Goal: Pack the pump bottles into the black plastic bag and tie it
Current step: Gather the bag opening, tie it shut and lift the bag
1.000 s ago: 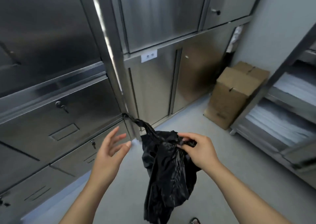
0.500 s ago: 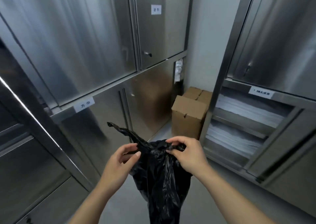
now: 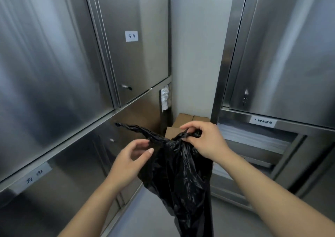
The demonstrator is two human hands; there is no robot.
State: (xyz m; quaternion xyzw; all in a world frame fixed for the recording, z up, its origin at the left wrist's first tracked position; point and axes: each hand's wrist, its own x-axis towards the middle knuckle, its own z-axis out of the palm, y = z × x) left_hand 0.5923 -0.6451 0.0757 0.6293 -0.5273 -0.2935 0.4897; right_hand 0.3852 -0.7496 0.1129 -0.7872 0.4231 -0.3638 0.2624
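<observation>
Left: stainless steel cabinet doors (image 3: 54, 73) stood close, little side room. Left hand (image 3: 129, 161) was half-open, fingers loosely curled, just beside the twisted plastic tail (image 3: 137, 130) that stuck out up-left; touching or not, couldn't tell. Crinkled black plastic bag (image 3: 183, 178) hung mid-frame, neck gathered. Right hand (image 3: 206, 142) pinched the neck bunch shut. Pump bottles weren't visible, presumably inside. Judged: packing done, knot started, not cinched. Brown cardboard box (image 3: 184, 119) sat behind; steel shelf unit (image 3: 272, 146) crowded the right. Free room was downward, toward the floor.

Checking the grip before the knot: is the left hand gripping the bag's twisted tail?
No: the left hand hovers open just below the twisted tail, touching nothing.
</observation>
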